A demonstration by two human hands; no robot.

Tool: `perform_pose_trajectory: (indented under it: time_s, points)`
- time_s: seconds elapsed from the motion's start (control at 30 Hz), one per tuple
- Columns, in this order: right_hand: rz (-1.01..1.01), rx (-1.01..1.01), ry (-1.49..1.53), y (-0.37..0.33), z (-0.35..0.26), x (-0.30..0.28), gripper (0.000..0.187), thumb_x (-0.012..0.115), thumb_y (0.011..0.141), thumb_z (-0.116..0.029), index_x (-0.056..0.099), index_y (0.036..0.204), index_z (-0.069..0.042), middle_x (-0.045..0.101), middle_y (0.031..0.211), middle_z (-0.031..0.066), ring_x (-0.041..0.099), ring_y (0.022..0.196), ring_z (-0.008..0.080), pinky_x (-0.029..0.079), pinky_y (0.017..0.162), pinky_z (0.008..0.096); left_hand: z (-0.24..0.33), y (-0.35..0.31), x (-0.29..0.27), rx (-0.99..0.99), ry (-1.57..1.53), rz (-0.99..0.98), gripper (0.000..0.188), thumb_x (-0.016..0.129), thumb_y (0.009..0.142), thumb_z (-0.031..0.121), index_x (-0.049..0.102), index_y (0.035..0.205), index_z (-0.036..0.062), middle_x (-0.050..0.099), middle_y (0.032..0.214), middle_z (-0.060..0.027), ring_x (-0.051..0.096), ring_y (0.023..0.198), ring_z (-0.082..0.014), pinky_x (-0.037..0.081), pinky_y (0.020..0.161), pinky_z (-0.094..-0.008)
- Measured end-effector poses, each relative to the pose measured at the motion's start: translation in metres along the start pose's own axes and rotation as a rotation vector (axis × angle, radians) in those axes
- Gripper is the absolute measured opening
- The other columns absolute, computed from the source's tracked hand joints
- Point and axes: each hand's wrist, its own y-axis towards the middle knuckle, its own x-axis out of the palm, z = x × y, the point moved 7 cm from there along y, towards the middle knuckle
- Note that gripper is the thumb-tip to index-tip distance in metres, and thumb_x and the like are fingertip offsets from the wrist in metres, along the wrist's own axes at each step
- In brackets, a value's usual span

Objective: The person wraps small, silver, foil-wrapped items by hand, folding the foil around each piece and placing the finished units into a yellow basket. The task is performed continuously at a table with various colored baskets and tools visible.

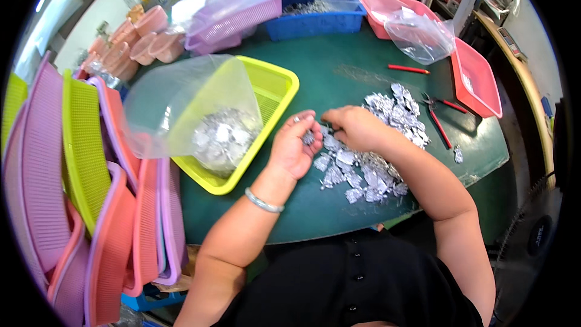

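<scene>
My left hand [289, 152] is turned palm up, its fingers curled around a small silver metallic piece [308, 138]. Close beside it, my right hand [358, 128] has its fingers pinched together above the edge of a pile of silver metallic pieces [396, 109]. Whatever may be between the right fingertips is too small to make out. The thin, irregular pieces spread under and around my right forearm. To the left lies a yellow-green plastic basket [284, 88] with a clear plastic bag [181, 106] in it, and more silver pieces [224, 136] inside the bag.
Red-handled pliers [439, 124] and a red pen-like stick [408, 69] lie on the green table [321, 63]. Pink trays [475, 79], a blue bin [315, 24] and purple baskets [236, 15] line the far side. Several colored baskets [109, 236] are stacked at left.
</scene>
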Motion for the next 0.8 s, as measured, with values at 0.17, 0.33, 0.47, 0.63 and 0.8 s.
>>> perform_pose_trajectory:
  time_s: [0.17,0.33,0.47,0.63,0.8]
  points:
    - [-0.056,-0.048,-0.143,0.014,-0.007,0.009,0.023,0.053,0.065,-0.002,0.051,0.088,-0.004,0.060,0.079,0.0148,0.058,0.076,0.0324,0.045,0.066,0.0408,0.004,-0.002,-0.004,0.072,0.143,0.047,0.008,0.057,0.080,0.010,0.054,0.088,0.0102,0.053,0.069,-0.0010,0.051,0.059,-0.0109,0.041,0.051,-0.0219]
    - [0.005,-0.010,-0.085,0.009,-0.006,-0.007,0.031,0.054,0.062,0.001,0.053,0.093,-0.004,0.060,0.082,0.0137,0.057,0.081,0.0319,0.044,0.071,0.0417,0.009,-0.006,0.006,0.176,0.336,0.012,0.015,0.061,0.075,0.001,0.054,0.086,0.0085,0.054,0.072,0.0000,0.051,0.062,-0.0100,0.040,0.054,-0.0227]
    - [0.227,-0.131,0.070,-0.001,-0.016,-0.034,0.029,0.051,0.065,0.003,0.054,0.093,-0.003,0.055,0.069,0.0122,0.055,0.072,0.0315,0.043,0.064,0.0404,0.013,-0.007,0.011,0.334,0.498,0.004,0.024,0.062,0.074,0.000,0.055,0.097,0.0029,0.051,0.070,0.0014,0.047,0.060,-0.0059,0.037,0.052,-0.0182]
    - [0.277,-0.075,0.207,-0.013,-0.021,-0.047,0.029,0.051,0.063,0.003,0.053,0.092,-0.001,0.050,0.065,0.0074,0.050,0.063,0.0238,0.040,0.057,0.0329,0.010,-0.010,0.021,0.347,0.723,-0.043,0.018,0.063,0.075,0.007,0.058,0.091,-0.0002,0.052,0.069,0.0031,0.044,0.060,-0.0025,0.036,0.053,-0.0174]
    - [0.318,-0.042,0.312,-0.019,-0.023,-0.051,0.029,0.053,0.064,0.002,0.053,0.092,-0.001,0.051,0.065,0.0075,0.051,0.064,0.0238,0.042,0.057,0.0332,0.009,-0.014,0.026,0.415,0.989,-0.084,0.018,0.064,0.075,0.011,0.060,0.088,0.0002,0.057,0.070,0.0006,0.046,0.059,-0.0036,0.039,0.053,-0.0199]
